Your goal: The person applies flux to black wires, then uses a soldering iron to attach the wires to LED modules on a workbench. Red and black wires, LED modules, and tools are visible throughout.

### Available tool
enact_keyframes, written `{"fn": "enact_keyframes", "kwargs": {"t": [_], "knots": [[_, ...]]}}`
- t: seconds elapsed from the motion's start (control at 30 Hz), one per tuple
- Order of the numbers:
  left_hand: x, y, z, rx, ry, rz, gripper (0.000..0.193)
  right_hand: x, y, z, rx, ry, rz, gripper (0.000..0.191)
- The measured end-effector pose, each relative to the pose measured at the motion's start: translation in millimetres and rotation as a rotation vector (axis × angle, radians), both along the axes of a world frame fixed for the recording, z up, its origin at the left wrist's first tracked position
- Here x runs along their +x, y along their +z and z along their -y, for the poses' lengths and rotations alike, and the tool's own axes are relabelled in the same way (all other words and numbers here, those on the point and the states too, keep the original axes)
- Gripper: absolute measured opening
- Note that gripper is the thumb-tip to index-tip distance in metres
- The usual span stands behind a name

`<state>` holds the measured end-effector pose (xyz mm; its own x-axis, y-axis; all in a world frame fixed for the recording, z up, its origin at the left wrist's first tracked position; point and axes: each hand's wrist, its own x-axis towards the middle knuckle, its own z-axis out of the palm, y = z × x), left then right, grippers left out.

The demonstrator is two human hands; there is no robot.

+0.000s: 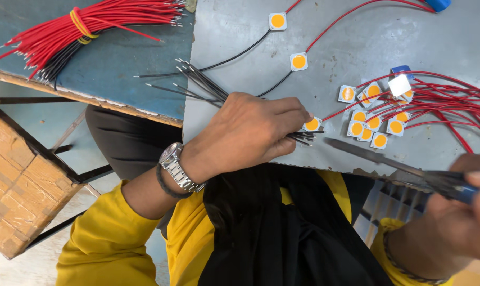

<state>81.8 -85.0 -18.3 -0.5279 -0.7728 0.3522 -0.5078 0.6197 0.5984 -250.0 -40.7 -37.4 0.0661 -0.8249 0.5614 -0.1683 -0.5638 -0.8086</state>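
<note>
Left hand (248,132) gripping thin black wires (200,82)

I see red wires (81,26) banded in yellow, black wires (203,85), white chips (371,123) with orange round centres, a scuffed grey bench (356,42), my yellow sleeves (107,243), a silver watch (177,167).

Electronics workshop: wire bundles (86,29); small square light modules (372,124); worn workbench (356,47)

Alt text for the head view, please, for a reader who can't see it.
The left hand grips a bundle of black wires and a small square LED chip on a grey worktable, while the right hand points a soldering iron at it. More wired chips lie nearby.
</note>
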Motion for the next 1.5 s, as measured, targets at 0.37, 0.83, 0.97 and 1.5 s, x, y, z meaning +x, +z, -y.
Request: {"fn": "enact_keyframes", "kwargs": {"t": [0.37, 0.83, 0.97, 1.5], "knots": [[-0.1, -1.4, 1.1, -0.02, 0.008, -0.004, 0.029, 18.8, 17.6, 15.8, 0.077, 0.03, -0.087, 0.017], [0.6, 0.8, 3.5, -0.034, -0.001, -0.005, 0.014, 11.1, 22.9, 13.0, 0.018, 0.013, -0.176, 0.01], [0.9, 0.2, 3.0, -0.052, 0.007, -0.006, 0.014, -1.4, 13.0, 16.5, -0.122, 0.025, -0.209, 0.005], [6.3, 0.5, -0.5, -0.073, -0.027, -0.073, 0.027, 3.8, 15.4, 31.4, -0.184, -0.089, -0.104, 0.017]]}}
